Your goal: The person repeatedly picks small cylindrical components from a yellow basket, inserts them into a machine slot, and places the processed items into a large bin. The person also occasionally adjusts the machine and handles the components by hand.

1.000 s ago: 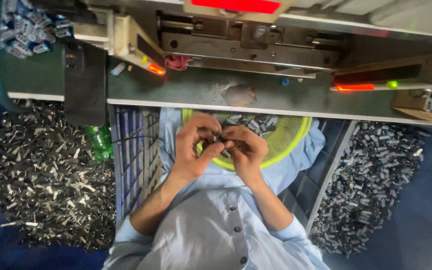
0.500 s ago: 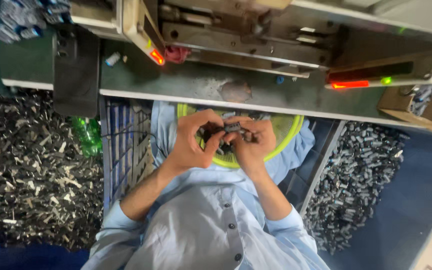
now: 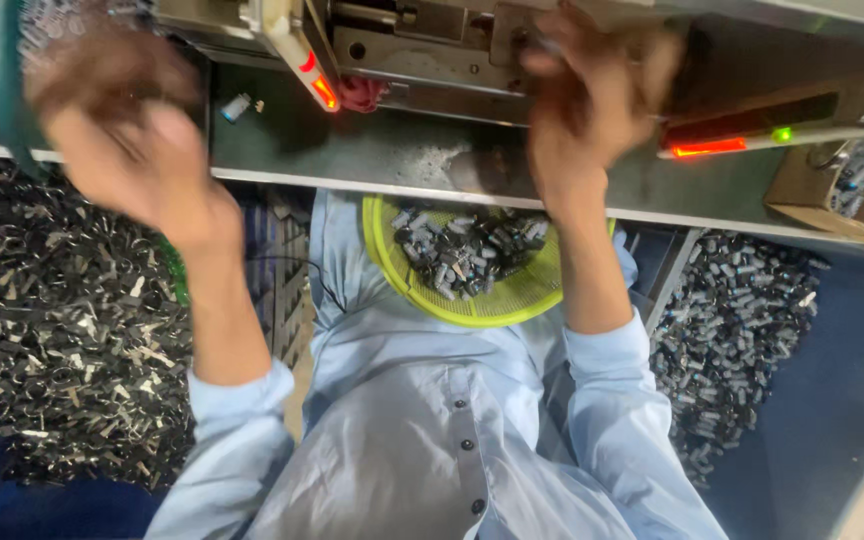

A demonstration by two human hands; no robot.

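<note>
Metal machine parts meet the right hand, fingers curled, though blur hides any grip. Left hand hangs raised over the worktop, grip unclear. Below, a yellow basket of small capacitors sits on the lap; a careless elbow could tip it.

2 hands, 1 yellow basket, 2 parts heaps.

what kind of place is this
Most likely a small factory workstation for assembling parts: a bench machine with red indicator lights, a yellow basket of small dark components on the lap, and big heaps of metal parts on both sides.
</note>
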